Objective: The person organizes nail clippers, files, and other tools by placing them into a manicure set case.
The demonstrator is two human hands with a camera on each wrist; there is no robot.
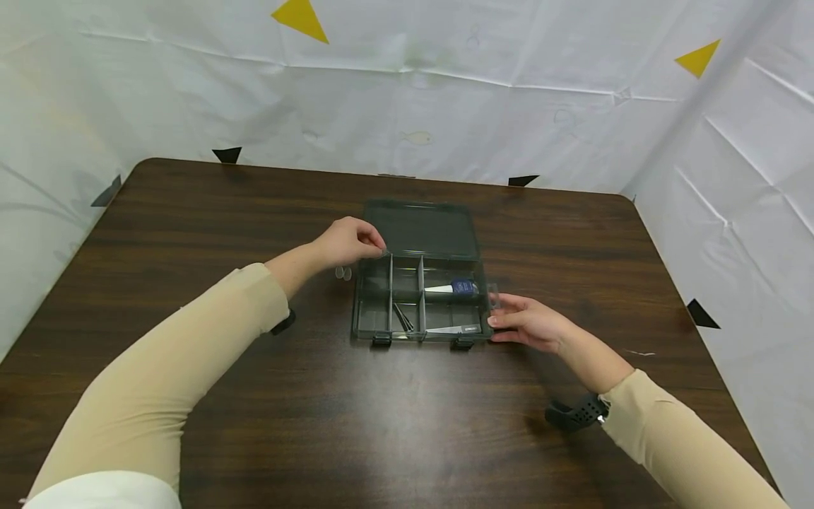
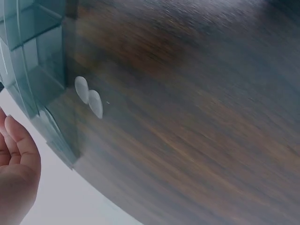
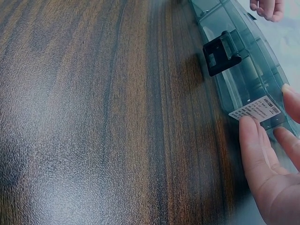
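Dark wood counter [image 1: 254, 396] carries our open compartment box [image 1: 421, 304]. Our left hand [image 1: 348, 242] pinches something small at its back left corner; our right hand [image 1: 528, 324] rests with relaxed fingers against its right wall.

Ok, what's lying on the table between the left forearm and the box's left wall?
Two small clear discs lie side by side on the bare wood table, just left of the open compartment box, below the left hand. The left wrist view shows them too.
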